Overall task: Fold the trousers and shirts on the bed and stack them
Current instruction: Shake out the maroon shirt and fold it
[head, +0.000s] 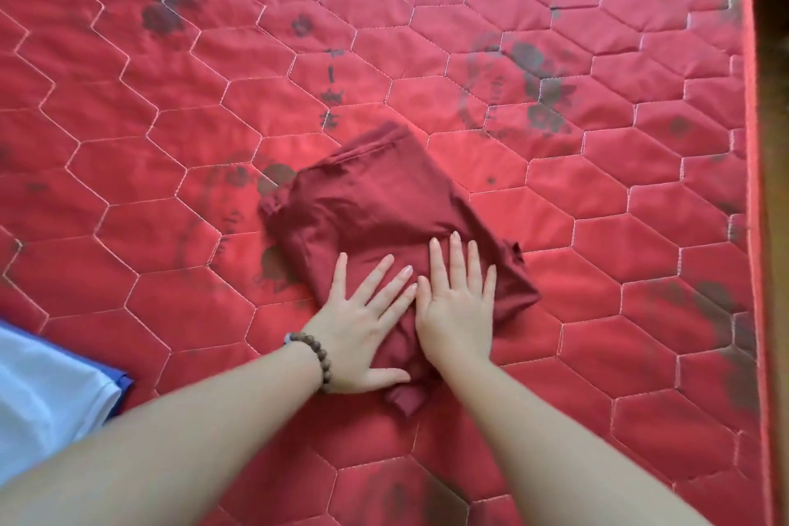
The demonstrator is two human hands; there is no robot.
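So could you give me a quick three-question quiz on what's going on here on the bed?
1. True or false: both hands lie flat on the maroon garment.
2. Which wrist wears the bead bracelet: A left, B right?
3. What lies at the bed's lower left edge?

Key:
1. True: the left hand and right hand press it with straight fingers.
2. A.
3. A white cloth with a blue one beneath it.

Red quilted mattress (555,226) under everything

Pale stitching marks out hexagons across it, with dark faded prints (flowers and some lettering) scattered about; a bead bracelet (318,357) circles one wrist.
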